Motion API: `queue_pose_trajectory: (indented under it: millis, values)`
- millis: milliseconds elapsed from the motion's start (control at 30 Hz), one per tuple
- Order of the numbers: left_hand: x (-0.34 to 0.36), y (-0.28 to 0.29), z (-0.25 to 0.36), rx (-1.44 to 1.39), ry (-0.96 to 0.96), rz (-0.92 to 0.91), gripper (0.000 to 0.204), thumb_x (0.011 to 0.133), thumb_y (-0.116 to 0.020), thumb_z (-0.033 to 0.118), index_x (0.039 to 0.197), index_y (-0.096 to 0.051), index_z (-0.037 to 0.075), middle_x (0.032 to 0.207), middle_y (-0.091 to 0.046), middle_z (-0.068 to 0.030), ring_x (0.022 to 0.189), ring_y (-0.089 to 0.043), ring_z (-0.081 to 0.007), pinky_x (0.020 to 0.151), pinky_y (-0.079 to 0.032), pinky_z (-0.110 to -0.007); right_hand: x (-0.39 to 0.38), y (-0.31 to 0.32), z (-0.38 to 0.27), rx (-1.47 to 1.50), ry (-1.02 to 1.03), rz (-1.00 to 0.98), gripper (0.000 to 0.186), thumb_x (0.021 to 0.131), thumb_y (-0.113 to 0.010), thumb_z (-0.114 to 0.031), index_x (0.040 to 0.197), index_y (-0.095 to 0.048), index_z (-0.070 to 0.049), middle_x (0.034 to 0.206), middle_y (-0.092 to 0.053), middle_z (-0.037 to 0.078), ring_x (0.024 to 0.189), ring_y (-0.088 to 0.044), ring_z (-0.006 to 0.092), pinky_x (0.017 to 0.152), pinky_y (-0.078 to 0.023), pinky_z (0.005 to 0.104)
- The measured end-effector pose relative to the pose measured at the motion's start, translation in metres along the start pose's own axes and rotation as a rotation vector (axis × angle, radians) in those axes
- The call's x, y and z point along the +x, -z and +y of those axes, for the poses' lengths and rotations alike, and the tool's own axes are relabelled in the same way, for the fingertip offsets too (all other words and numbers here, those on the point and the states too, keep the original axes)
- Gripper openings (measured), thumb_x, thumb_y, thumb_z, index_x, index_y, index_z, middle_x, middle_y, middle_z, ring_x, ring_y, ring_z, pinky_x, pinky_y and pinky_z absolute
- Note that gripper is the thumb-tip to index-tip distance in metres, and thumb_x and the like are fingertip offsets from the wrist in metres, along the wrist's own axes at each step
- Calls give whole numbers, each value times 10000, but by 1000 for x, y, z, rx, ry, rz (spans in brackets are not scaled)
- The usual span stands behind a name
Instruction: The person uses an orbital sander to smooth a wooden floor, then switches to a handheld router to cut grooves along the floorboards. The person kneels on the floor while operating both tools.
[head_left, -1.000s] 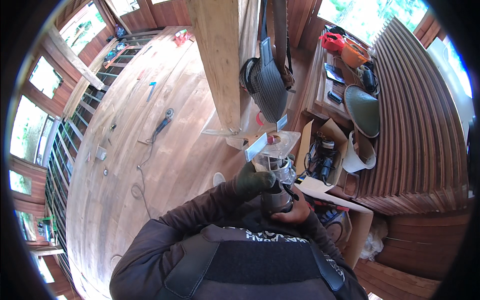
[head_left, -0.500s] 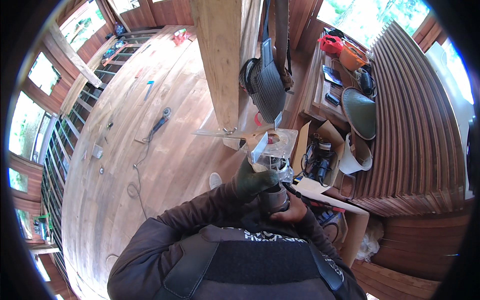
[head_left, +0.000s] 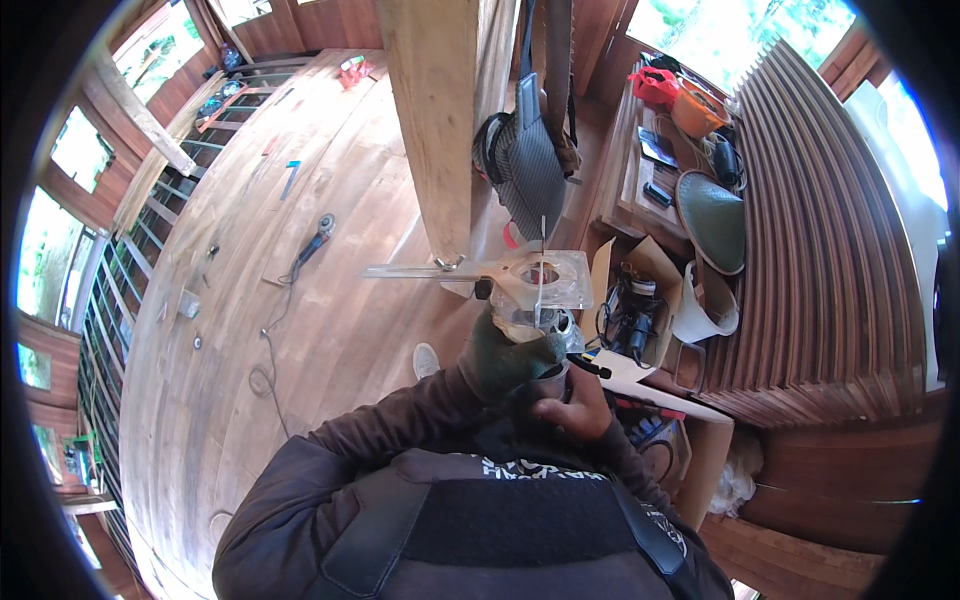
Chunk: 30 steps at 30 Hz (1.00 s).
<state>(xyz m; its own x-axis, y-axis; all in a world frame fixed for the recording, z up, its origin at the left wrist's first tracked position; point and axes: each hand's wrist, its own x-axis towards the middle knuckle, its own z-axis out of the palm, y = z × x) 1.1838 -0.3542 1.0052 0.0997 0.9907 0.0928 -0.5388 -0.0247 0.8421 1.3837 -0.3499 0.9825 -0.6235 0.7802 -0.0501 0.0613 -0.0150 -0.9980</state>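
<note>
Two hands on one tool: left hand (head_left: 512, 352), in a dark green glove, has its fingers wrapped closed around the body of a handheld router (head_left: 538, 318) held up at chest height; right hand (head_left: 572, 405), bare, fingers curled against the lower end of the tool, exact grip hidden. Router has a clear square base plate (head_left: 545, 278) with a round hole, facing away from the person, and a long clear guide arm (head_left: 420, 271) sticking out toward the left. Tool sits in the air just in front of a thick wooden post (head_left: 432, 120), near it; cannot tell if touching. Room is all timber: wide plank floor (head_left: 250, 300), curved slatted wall (head_left: 830, 250) on the right, railing and window openings on the left with green outside. Angle grinder (head_left: 312, 240) with its cord lies on the floor well to the left, small bits scattered near it. Woven bag (head_left: 530, 165) hangs beside the post. Low wooden surface (head_left: 625, 190) at upper right carries a red item (head_left: 655, 85), an orange hard hat (head_left: 697, 108), phones and a green conical hat (head_left: 712, 215). Open cardboard box (head_left: 650, 290) with tools just right of the router, another carton (head_left: 700, 455) lower right.
</note>
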Motion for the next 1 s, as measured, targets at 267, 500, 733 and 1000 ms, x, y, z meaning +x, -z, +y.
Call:
queue_pose_trajectory:
  millis: [267,500,733,1000]
  values:
    - [-1,0,5,-4,-3,29,625,886,-820,163,1408,-504,25,1208,-644,-68,1068,-681,-187,918,-606,-360,-5,16,-25,-116,378,334,354,952,-612,-302,957,-606,52,917,-630,147,825,-601,211,739,-470,327]
    - [0,0,0,-74,-56,22,601,887,-778,45,1402,-469,39,1117,-662,-60,962,-687,-158,799,-601,-325,-4,4,-43,-196,286,361,372,1055,-505,-253,817,-599,17,711,-583,82,621,-534,176,597,-409,331]
    - [4,9,-10,-17,-19,60,634,879,-802,69,1417,-468,43,1152,-666,-54,1010,-683,-146,846,-594,-319,-1,-1,-51,71,59,335,445,1115,-457,-256,758,-569,-16,672,-566,16,604,-496,101,570,-377,288]
    - [6,13,-10,-74,52,65,290,932,-763,124,1177,-632,40,1045,-695,-32,940,-683,-131,826,-582,-310,6,3,-46,-259,201,350,190,1054,-566,-115,931,-619,19,791,-616,100,699,-607,205,656,-465,334]
